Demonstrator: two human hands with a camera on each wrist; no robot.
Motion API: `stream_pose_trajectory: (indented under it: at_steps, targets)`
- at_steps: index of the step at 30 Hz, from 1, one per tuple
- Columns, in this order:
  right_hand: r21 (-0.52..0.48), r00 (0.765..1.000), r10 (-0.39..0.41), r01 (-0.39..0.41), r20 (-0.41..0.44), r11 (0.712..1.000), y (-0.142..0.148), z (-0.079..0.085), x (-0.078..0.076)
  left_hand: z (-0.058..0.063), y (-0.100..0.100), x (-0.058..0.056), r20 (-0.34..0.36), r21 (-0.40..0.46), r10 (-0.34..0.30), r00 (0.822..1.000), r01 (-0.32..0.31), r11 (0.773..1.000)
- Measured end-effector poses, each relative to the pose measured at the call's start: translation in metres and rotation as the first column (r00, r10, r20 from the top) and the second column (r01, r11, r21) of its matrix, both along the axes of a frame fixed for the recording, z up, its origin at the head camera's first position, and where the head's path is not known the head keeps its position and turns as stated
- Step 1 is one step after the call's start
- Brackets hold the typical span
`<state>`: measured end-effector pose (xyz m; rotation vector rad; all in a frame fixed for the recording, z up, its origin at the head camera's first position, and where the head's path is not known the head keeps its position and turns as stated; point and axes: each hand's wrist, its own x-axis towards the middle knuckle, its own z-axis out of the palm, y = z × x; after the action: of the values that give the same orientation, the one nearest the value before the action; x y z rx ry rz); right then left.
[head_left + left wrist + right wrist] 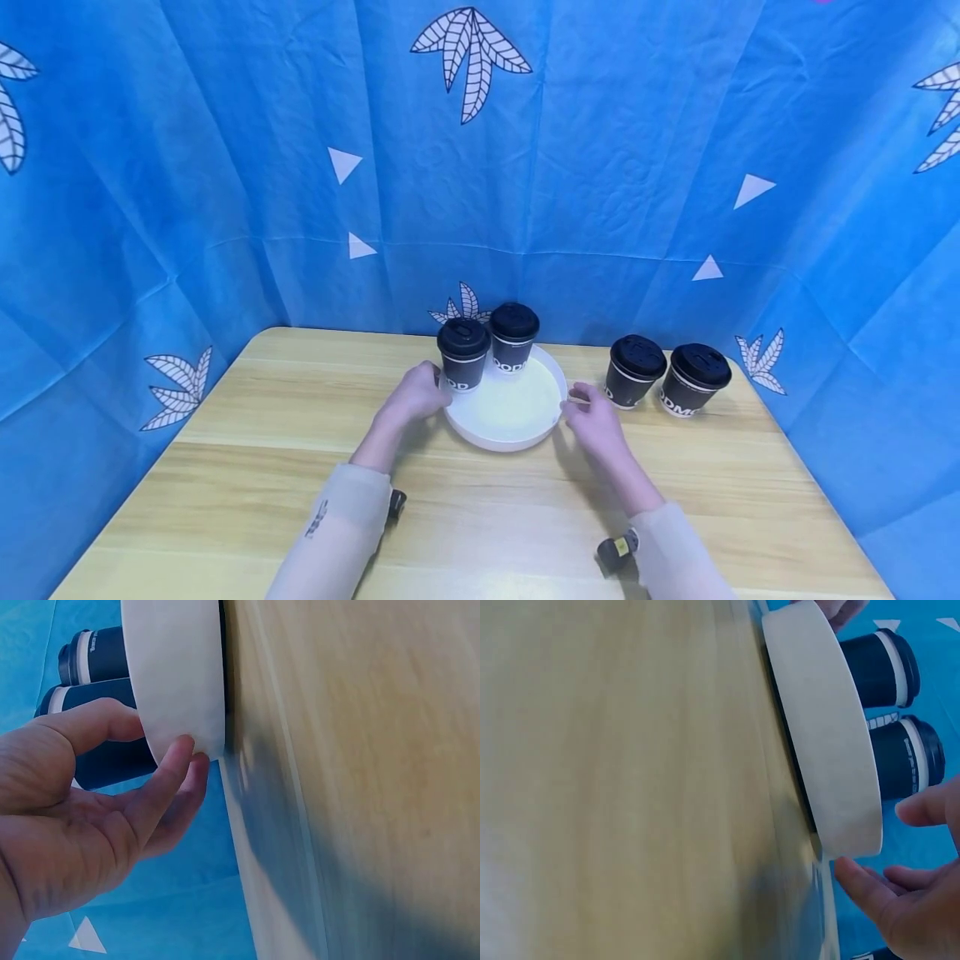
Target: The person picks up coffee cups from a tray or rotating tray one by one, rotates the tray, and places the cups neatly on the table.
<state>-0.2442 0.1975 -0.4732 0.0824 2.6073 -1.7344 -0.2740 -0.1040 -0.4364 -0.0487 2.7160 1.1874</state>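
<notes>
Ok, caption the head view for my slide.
Left grip and right grip flank a white tray bearing two dark lidded cups; two more stand farther right.

A round white tray (510, 417) between the hands (420, 392) (597, 419) bears two upright, black-lidded dark cups (463, 372) (513, 322) at its far left.

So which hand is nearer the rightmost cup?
Right. The right hand is beside the white tray, left of the rightmost cup; the left hand is at the tray's opposite side.
</notes>
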Motion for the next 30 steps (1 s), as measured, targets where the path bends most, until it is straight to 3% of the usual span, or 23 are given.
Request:
stream_pose_trajectory:
  at_steps: [3,15,30]
  targets:
    - [-0.027,1.000,-0.016,0.016,-0.008,1.000,0.002,0.000,-0.006,0.000,0.000,-0.002,0.001,-0.002,-0.001,1.000,0.001,1.000]
    - [0.079,0.999,-0.012,0.015,-0.032,0.997,-0.001,-0.001,-0.022,-0.002,0.000,-0.013,-0.014,-0.005,0.000,1.000,0.000,1.000]
    - [0.061,0.999,0.013,-0.011,-0.040,0.998,-0.006,-0.003,-0.010,0.000,0.004,-0.018,-0.009,0.027,0.045,0.999,-0.045,0.999]
